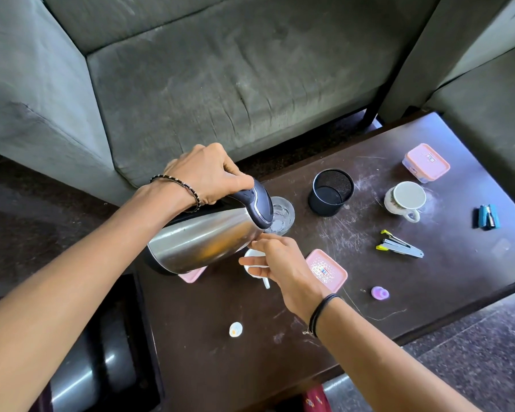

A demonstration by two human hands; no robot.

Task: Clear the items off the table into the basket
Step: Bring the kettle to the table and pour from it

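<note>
Altogether two pink lids (326, 269), one kettle (208, 236), two mugs (405, 199)

Soft daylight, sharp focus, glare on the steel kettle (202, 242) — wide-angle bending at edges

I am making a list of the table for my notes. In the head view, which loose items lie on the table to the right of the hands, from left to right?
Black mesh cup → purple cap → white mug → pink-lidded container → batteries. The stapler overlaps the mug's span, so I leave it out.
</note>
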